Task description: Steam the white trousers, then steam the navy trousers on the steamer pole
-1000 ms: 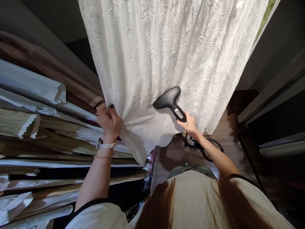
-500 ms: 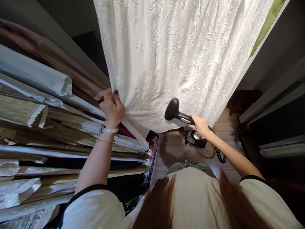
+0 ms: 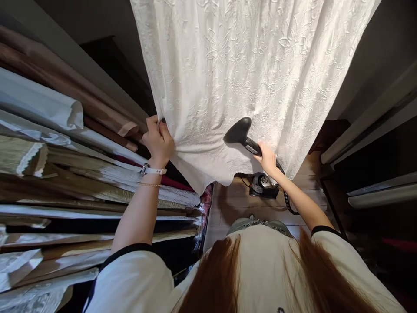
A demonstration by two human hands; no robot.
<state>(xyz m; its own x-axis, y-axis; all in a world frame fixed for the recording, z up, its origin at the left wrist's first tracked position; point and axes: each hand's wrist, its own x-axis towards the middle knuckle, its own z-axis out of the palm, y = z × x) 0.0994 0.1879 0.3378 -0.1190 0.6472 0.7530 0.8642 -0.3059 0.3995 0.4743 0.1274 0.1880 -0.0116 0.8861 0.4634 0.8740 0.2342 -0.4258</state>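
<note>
A white embroidered curtain (image 3: 247, 69) hangs in front of me, its lower hem near my hands. My left hand (image 3: 158, 141) is closed on the curtain's left edge and pulls it taut. My right hand (image 3: 268, 157) grips the handle of a black garment steamer head (image 3: 238, 131), whose flat face rests against the cloth low down. A black hose (image 3: 288, 202) runs from the handle down to the steamer base (image 3: 262, 186) on the wooden floor.
Many rolls of fabric (image 3: 65, 165) in brown, white and gold lie stacked along the left. Grey rails or shelf edges (image 3: 368, 126) run along the right. A strip of wooden floor (image 3: 234, 208) shows between them, below the curtain.
The steamer head dipped to the hem and tipped sideways, then rose again onto the cloth. My left hand slid upward along the curtain's edge.
</note>
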